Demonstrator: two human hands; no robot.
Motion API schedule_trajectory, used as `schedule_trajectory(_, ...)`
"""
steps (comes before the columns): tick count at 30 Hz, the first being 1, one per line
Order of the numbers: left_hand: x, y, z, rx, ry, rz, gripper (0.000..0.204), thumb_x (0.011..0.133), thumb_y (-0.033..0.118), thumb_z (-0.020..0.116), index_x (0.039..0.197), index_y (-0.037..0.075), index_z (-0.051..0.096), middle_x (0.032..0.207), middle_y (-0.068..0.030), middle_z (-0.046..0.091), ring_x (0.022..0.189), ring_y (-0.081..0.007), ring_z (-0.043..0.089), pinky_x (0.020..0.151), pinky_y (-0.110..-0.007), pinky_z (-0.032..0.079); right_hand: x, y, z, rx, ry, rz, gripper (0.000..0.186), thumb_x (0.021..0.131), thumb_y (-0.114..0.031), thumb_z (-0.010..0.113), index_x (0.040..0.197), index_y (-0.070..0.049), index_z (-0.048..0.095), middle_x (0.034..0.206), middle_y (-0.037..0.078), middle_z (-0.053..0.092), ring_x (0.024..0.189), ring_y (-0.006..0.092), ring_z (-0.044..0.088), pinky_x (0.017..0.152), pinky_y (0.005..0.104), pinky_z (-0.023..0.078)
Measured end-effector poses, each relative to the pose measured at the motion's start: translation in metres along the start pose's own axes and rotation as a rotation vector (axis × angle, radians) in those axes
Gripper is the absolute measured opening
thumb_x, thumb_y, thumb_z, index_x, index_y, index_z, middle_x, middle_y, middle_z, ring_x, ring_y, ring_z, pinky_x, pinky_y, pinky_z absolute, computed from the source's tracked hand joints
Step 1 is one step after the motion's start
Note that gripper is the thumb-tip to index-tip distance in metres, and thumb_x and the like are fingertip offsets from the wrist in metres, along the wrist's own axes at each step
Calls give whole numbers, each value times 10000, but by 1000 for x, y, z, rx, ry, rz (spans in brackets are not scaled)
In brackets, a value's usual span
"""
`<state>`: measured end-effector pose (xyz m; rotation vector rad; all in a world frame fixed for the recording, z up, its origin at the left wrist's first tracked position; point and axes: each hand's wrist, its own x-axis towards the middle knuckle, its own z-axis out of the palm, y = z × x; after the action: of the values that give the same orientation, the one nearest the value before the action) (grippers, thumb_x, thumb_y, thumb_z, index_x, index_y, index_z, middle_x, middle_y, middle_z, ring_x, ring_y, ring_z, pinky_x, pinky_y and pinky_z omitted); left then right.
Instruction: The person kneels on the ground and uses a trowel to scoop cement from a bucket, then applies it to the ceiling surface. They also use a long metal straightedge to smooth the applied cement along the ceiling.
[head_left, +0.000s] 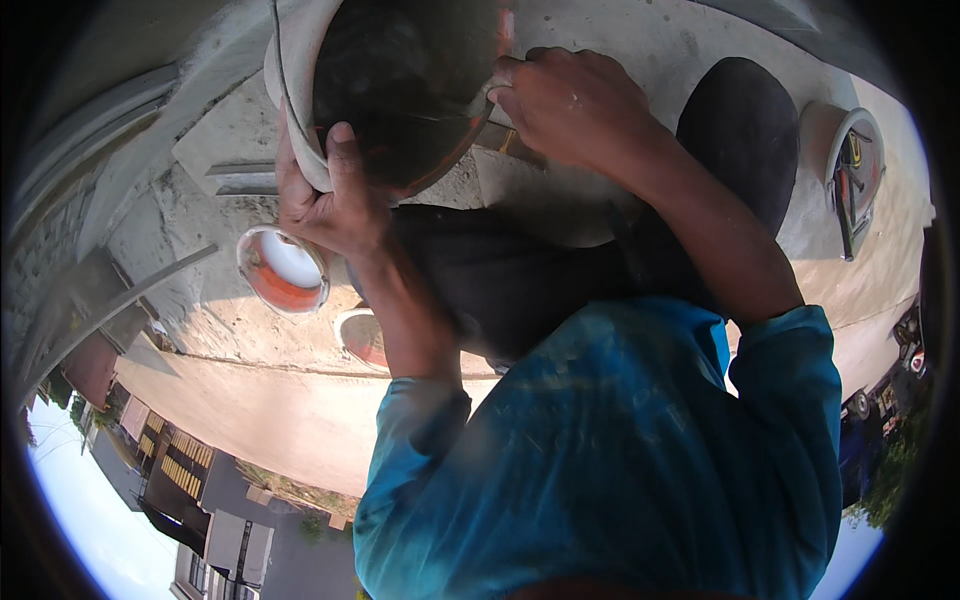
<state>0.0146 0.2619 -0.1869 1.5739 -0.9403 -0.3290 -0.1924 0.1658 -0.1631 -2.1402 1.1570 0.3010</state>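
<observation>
A large round tub (400, 90) with a dark inside, orange-red patches and a pale grey rim tilts at the top of the view. My left hand (335, 200) closes on its near left rim, with the thumb on the edge. A thin cord or wire (280, 55) runs down along that same side. Across the tub, my right hand (575, 105) is closed, with thumb and forefinger pinched at the right edge. What sits between those fingertips is a small greyish bit, either rim or a loose piece; I cannot tell which.
Near my left wrist stands a small bowl (290, 298) with orange-red walls and white contents. Another bowl (358, 340) is partly hidden by my forearm. A bucket (833, 150) holding tools stands at the right. My bent leg (740, 140) lies beside my right arm. Metal strips (242, 180) lie at left.
</observation>
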Motion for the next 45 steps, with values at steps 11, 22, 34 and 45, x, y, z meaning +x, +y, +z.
schedule_trajectory(11, 6, -2, -3, -128, 64, -103, 485, 974, 330, 722, 1185, -105, 680, 1099, -161, 714, 948, -206, 664, 816, -310, 527, 4, 30, 39, 908, -369, 26, 391, 1009, -378, 593, 1170, -39, 703, 847, 72, 678, 684, 179, 649, 591, 358, 532)
schedule_trajectory(22, 17, 0, -9, -150, 226, -554, 565, 1040, 409, 591, 1311, -87, 605, 1253, -212, 665, 1029, -270, 692, 871, -384, 606, -44, 41, 70, 1312, 363, 102, 403, 1026, -324, 616, 1251, 8, 646, 817, 16, 631, 669, 75, 571, 572, 259, 472)
schedule_trajectory(34, 13, -3, -12, -314, 113, -462, 564, 1054, 355, 552, 1351, -125, 550, 1297, -239, 646, 1110, -319, 687, 952, -448, 603, 43, 47, 60, 856, 874, 208, 606, 984, -414, 674, 1371, 43, 585, 1093, 189, 722, 842, 197, 672, 836, 340, 541)
schedule_trajectory(45, 12, -5, -14, -208, 171, -484, 567, 1045, 376, 581, 1330, -115, 570, 1280, -253, 644, 1070, -311, 686, 930, -424, 611, 59, 6, 53, 884, 837, 237, 672, 991, -467, 634, 1354, 96, 573, 1306, 290, 645, 1210, 392, 644, 1055, 416, 493)
